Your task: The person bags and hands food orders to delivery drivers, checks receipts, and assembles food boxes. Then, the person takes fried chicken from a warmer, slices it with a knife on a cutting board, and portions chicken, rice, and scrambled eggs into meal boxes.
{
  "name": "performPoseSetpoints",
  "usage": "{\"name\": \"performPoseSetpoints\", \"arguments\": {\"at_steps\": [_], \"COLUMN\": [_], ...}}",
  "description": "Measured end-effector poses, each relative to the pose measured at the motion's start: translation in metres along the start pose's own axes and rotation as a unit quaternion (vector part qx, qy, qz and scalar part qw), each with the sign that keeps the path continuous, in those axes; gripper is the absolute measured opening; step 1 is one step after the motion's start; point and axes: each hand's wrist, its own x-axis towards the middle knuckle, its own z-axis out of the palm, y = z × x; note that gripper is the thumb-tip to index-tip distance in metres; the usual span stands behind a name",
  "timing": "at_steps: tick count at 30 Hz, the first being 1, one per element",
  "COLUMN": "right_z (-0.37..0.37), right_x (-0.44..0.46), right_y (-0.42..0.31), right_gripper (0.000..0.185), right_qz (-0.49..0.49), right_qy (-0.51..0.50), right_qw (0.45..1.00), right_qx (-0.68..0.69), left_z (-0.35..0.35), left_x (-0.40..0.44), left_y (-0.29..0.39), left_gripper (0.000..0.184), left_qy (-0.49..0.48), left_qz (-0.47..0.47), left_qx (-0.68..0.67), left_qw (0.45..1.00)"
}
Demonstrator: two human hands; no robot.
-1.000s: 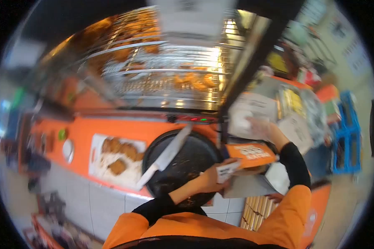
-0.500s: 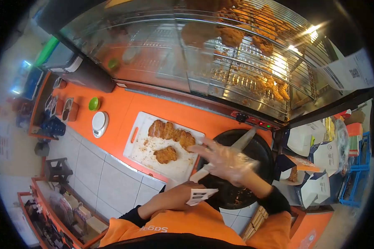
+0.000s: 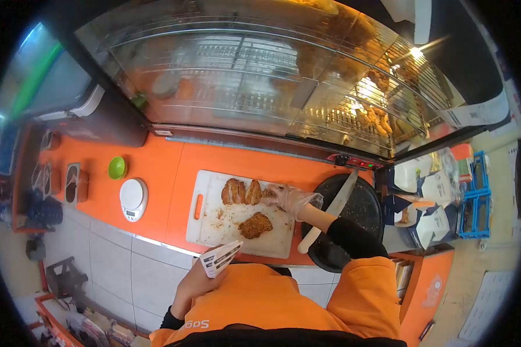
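Note:
My right hand [image 3: 290, 200], in a clear plastic glove, has its fingers closed round a piece of fried chicken at the right end of a sliced row on the white cutting board [image 3: 214, 228]. Other slices of fried chicken [image 3: 234, 191] lie to its left. Below them rests a separate fried chicken piece [image 3: 255, 225]. My left hand [image 3: 200, 281] is bare and grips a white paper packet [image 3: 219, 260] with dark print, in front of the board's near edge. A large knife [image 3: 336, 206] lies across the round black pan [image 3: 362, 214] right of the board.
A glass warming cabinet [image 3: 214, 87] with wire racks stands behind the orange counter [image 3: 162, 173]. To the left are a white scale [image 3: 134, 199], a green bowl [image 3: 117, 168] and metal containers [image 3: 75, 182]. Open food boxes [image 3: 428, 222] and a blue crate [image 3: 474, 214] are at right.
My right hand has moved left from the boxes, over the pan, to the chicken and has closed on a piece. My left hand has shifted left with the packet. The view has swung left.

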Motion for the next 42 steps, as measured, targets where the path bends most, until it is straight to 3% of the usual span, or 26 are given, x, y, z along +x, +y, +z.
{"name": "performPoseSetpoints", "arguments": {"at_steps": [5, 7, 9, 12, 14, 15, 16, 17, 18, 20, 21, 23, 24, 26, 27, 29, 30, 33, 34, 36, 37, 38, 39, 40, 41, 42], "right_z": [-0.008, -0.071, -0.027, -0.010, -0.050, -0.060, -0.063, -0.053, -0.065, -0.114, -0.104, -0.067, -0.059, -0.038, -0.002, 0.082, -0.001, 0.068, 0.057, 0.032, 0.057, 0.021, 0.042, 0.014, -0.011, -0.053], "right_x": [-0.003, -0.026, -0.006, -0.015, -0.050, -0.074, -0.098, -0.105, -0.148, -0.241, -0.273, -0.314, -0.318, -0.318, -0.316, -0.308, -0.331, -0.318, -0.317, -0.302, -0.297, -0.307, -0.324, -0.328, -0.328, -0.318], "right_y": [0.004, -0.015, -0.004, 0.012, 0.022, 0.033, 0.050, 0.085, 0.106, 0.152, 0.189, 0.267, 0.284, 0.313, 0.346, 0.414, 0.360, 0.410, 0.398, 0.376, 0.402, 0.368, 0.390, 0.352, 0.305, 0.252], "right_gripper": [0.049, 0.033, 0.030, 0.030, 0.039, 0.043, 0.047, 0.047, 0.051, 0.050, 0.047, 0.045, 0.045, 0.045, 0.045, 0.050, 0.047, 0.021, 0.021, 0.040, 0.037, 0.035, 0.037, 0.034, 0.024, 0.018], "right_qz": [0.069, 0.074, 0.039, 0.010, 0.045, -0.010, -0.067, -0.088, -0.022, 0.106, 0.095, 0.145, 0.143, 0.384, 0.379, 0.411, 0.440, 0.475, 0.463, 0.496, 0.470, 0.400, 0.286, 0.342, 0.397, 0.398], "right_qy": [-0.058, -0.076, -0.029, 0.136, 0.063, 0.137, 0.206, 0.336, 0.306, 0.370, 0.416, 0.279, 0.277, 0.019, 0.017, -0.015, 0.009, 0.047, 0.041, -0.068, -0.105, 0.020, 0.031, 0.251, 0.319, 0.280], "right_qw": [0.994, 0.992, 0.995, 0.975, 0.772, 0.650, 0.505, 0.586, 0.400, 0.507, 0.609, 0.717, 0.716, 0.852, 0.853, 0.745, 0.677, 0.726, 0.732, 0.835, 0.835, 0.889, 0.922, 0.875, 0.817, 0.743], "right_qx": [0.060, 0.064, 0.087, 0.177, 0.631, 0.747, 0.835, 0.732, 0.863, 0.771, 0.669, 0.622, 0.624, 0.356, 0.359, 0.524, 0.590, 0.495, 0.497, 0.230, 0.264, 0.223, 0.258, 0.233, 0.270, 0.461], "left_z": [-0.005, -0.004, 0.002, 0.023, 0.038, 0.045, 0.051, 0.058, 0.067, 0.085, 0.094, 0.111, 0.119, 0.133, 0.138, 0.151, 0.156, 0.155, 0.156, 0.143, 0.139, 0.134, 0.128, 0.119, 0.108, 0.098], "left_x": [0.006, 0.015, 0.026, 0.041, 0.050, 0.056, 0.062, 0.066, 0.071, 0.083, 0.087, 0.086, 0.085, 0.087, 0.087, 0.081, 0.078, 0.074, 0.075, 0.076, 0.072, 0.068, 0.065, 0.061, 0.056, 0.054], "left_y": [-0.007, -0.001, 0.005, 0.016, 0.033, 0.033, 0.029, 0.027, 0.031, 0.022, 0.019, 0.032, 0.037, 0.041, 0.043, 0.067, 0.075, 0.051, 0.068, 0.047, 0.051, 0.058, 0.066, 0.071, 0.061, 0.044], "left_gripper": [0.047, 0.044, 0.041, 0.040, 0.034, 0.034, 0.035, 0.036, 0.036, 0.036, 0.036, 0.038, 0.039, 0.040, 0.040, 0.042, 0.044, 0.039, 0.039, 0.039, 0.041, 0.043, 0.045, 0.047, 0.047, 0.048], "left_qy": [0.001, 0.006, 0.024, 0.015, 0.011, 0.004, -0.020, -0.042, -0.048, -0.049, -0.047, -0.027, -0.004, 0.000, 0.002, 0.028, 0.051, 0.076, 0.070, 0.045, 0.022, 0.004, -0.018, -0.042, -0.018, -0.028], "left_qz": [0.010, 0.078, 0.123, 0.123, 0.127, 0.131, 0.066, 0.002, 0.000, 0.037, 0.076, 0.032, -0.009, 0.017, 0.047, -0.018, -0.078, -0.029, -0.058, 0.129, 0.048, -0.036, -0.117, -0.190, -0.203, -0.108], "left_qx": [-0.073, -0.015, 0.096, 0.028, 0.071, 0.072, 0.047, 0.020, 0.022, 0.030, 0.037, 0.012, -0.016, 0.026, 0.068, 0.015, -0.041, -0.048, -0.032, 0.201, 0.154, 0.098, 0.063, 0.022, 0.020, 0.033], "left_qw": [0.997, 0.997, 0.987, 0.992, 0.989, 0.989, 0.996, 0.999, 0.999, 0.998, 0.995, 0.999, 1.000, 1.000, 0.997, 0.999, 0.995, 0.996, 0.995, 0.970, 0.987, 0.995, 0.991, 0.981, 0.979, 0.993]}}
